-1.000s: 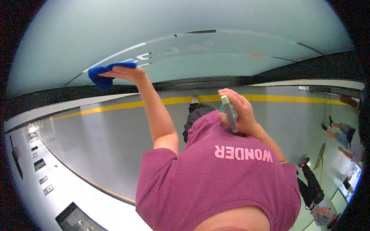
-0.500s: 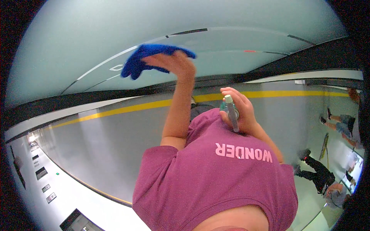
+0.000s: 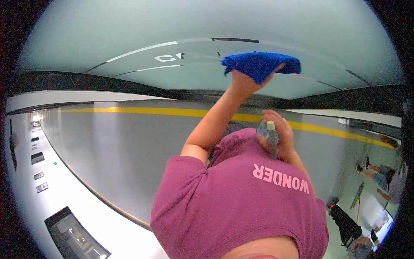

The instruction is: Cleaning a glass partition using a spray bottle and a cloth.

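In front of me stretches a large pale grey-green glass panel (image 3: 129, 30) with white and dark stripes and lettering on it. My left hand (image 3: 245, 82) presses a bunched blue cloth (image 3: 261, 64) to its surface, right of the white lettering. The cloth hides most of the fingers. Close to my chest, my right hand (image 3: 283, 134) is wrapped round a clear greenish spray bottle (image 3: 271, 139) with a pale nozzle cap. The bottle stays apart from the panel, and its lower part is hidden.
A black frame edge (image 3: 108, 86) runs under the glass. Below lies a grey floor (image 3: 129, 151) with a yellow line (image 3: 181, 111). A white wall (image 3: 95, 198) with dark frames is at the left. Two people, one in black trousers (image 3: 343, 222), are at the far right.
My left hand has moved right across the glass with the blue cloth, showing more of the white lettering. My right hand still holds the spray bottle near my chest.
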The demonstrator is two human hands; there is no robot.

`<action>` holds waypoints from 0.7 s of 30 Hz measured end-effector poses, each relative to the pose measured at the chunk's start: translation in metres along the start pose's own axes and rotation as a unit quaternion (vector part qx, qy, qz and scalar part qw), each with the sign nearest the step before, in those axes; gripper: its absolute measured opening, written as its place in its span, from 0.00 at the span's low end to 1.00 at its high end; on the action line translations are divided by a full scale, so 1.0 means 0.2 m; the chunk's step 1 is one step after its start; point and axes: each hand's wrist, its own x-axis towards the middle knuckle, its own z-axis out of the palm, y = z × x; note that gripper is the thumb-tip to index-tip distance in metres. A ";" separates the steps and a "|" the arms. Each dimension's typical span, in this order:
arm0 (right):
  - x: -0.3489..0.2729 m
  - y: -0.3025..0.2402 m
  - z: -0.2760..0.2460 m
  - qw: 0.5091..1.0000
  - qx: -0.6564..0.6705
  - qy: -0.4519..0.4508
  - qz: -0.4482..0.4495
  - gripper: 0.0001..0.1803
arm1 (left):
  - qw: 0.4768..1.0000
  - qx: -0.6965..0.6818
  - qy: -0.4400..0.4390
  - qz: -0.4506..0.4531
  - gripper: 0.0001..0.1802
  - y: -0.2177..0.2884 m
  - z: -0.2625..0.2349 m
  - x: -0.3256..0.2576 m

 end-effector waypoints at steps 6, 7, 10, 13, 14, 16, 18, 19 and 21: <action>0.09 -0.04 0.05 0.999 0.015 -0.034 -0.040 0.30 | 0.971 0.151 0.161 -0.095 0.39 -0.58 -0.21 -0.25; 0.10 -0.04 0.06 0.998 0.015 -0.046 -0.045 0.30 | 0.960 0.183 0.183 -0.104 0.43 -0.70 -0.28 -0.28; 0.10 0.01 0.08 0.999 0.000 -0.040 -0.036 0.32 | 0.916 0.002 0.296 -0.271 0.52 -0.80 -0.45 -0.12; 0.09 -0.01 0.11 0.996 0.005 -0.054 -0.075 0.35 | 0.908 0.041 0.350 -0.226 0.32 -1.12 -0.57 -0.29; 0.08 -0.03 0.10 0.997 -0.001 -0.045 -0.070 0.35 | 0.916 0.226 0.304 -0.135 0.32 -1.19 -0.59 -0.34; 0.08 -0.03 0.08 0.998 0.012 -0.045 -0.052 0.35 | 0.910 0.225 0.316 -0.149 0.32 -1.13 -0.51 -0.33; 0.07 -0.03 0.05 0.999 0.006 -0.021 -0.045 0.31 | 0.897 0.283 0.330 -0.075 0.29 -1.10 -0.46 -0.24; 0.05 -0.01 0.04 0.999 0.000 -0.011 -0.036 0.31 | 0.915 0.280 0.270 -0.108 0.39 -0.94 -0.38 -0.22; 0.01 -0.01 0.02 1.000 -0.004 0.004 -0.028 0.30 | 0.922 0.204 0.283 -0.169 0.40 -0.70 -0.30 -0.11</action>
